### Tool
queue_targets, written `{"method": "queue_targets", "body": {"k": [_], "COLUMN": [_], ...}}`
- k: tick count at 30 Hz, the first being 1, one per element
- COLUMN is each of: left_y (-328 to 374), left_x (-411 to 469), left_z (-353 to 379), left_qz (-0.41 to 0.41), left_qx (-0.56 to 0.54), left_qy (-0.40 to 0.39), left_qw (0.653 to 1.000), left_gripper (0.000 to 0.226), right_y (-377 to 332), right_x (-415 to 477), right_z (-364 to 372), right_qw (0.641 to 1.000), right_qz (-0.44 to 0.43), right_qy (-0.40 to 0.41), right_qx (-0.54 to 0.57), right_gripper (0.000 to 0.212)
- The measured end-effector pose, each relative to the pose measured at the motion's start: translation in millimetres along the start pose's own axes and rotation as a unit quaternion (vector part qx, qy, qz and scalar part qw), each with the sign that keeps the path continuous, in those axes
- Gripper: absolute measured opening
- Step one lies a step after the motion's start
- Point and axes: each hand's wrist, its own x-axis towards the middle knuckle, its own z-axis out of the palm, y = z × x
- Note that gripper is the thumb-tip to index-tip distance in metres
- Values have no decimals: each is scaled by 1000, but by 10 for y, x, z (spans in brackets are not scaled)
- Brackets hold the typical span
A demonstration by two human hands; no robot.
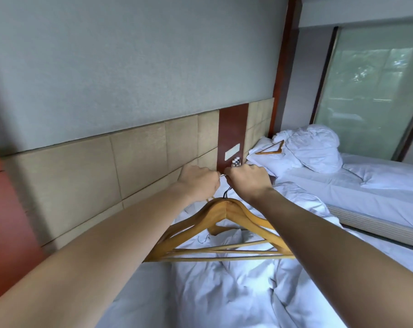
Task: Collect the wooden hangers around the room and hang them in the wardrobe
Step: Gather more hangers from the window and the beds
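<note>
A bunch of wooden hangers [224, 223] hangs by its metal hooks over the near bed. My left hand [198, 181] and my right hand [247, 179] meet above it, both closed on the hooks, which show as a small loop of wire between the fists. The hangers' bars spread out below my forearms. One more wooden hanger [270, 149] lies flat on a white pillow [269, 159] of the far bed, beyond my right hand. No wardrobe is in view.
The near bed carries a rumpled white duvet [224, 292]. A padded beige headboard [129, 162] runs along the wall at left. Small bottles [235, 162] stand between the beds. A glass panel [366, 91] fills the right.
</note>
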Motion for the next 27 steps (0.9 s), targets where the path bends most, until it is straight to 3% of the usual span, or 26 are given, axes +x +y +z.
{"method": "queue_targets", "body": {"k": [9,12,15,19,23,27], "left_y": [-223,-408,-624,-792,-807,-697], "left_x": [978,1270,1492,1730,2008,2320], "left_z": [980,1335,1739,2428,3183,3716], "left_qz": [121,138,140,122,154,145], "left_qx": [-94,-201,-215,-309,-243,-275], "left_qy": [2,-134,-258,-399,-385,-290], "left_qw": [988,960,931,855,877,905], "left_gripper": [31,48,67,51,30,26], "right_y": [136,213,362,549,697,1021], "right_x": [639,814,927,1048,1052,921], "right_z": [715,924,1110,1428,1785,1986], "right_qw": [980,971,960,952,952,939], "right_qz": [164,195,239,266,249,281], "right_qy": [-88,-120,-134,-147,-177,-197], "right_qx": [65,63,62,36,2,9], "right_gripper": [25,27,27,28,23,22]}}
